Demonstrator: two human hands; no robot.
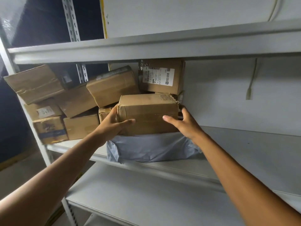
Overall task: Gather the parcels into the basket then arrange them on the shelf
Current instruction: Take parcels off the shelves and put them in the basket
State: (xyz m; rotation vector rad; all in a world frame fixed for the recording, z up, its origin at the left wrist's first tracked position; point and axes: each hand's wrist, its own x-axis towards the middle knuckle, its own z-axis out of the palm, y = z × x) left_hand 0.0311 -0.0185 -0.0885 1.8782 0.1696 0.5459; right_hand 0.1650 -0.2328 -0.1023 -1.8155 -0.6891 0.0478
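Nearest, at the bottom, the bare pale-grey lower board (146, 193) of a metal rack (44, 149). Above it, the middle shelf (252, 154), same dull grey, open on its right half. On that shelf's front edge, a grey bag (151, 149), crumpled. Sitting on top of the bag, the box (148, 115), brown card, dented and torn at its top corners. Clamped from both ends: left hand (112, 123) curled round the left end with thumb laid across the front face; right hand (184, 123) hooked over the right end, thumb pressed to the front. Just behind and to the left, a jumbled pile (78, 101) of brown boxes, several tilted, filling the shelf's left half. Behind the held box, a labelled box (161, 75) standing upright, reaching close under the top shelf (146, 44). Farther back on the right, a white wall (236, 103) with a short cord (251, 79) hanging down it. Off to the left beyond the rack, darkness and a dim strip of floor (16, 176).
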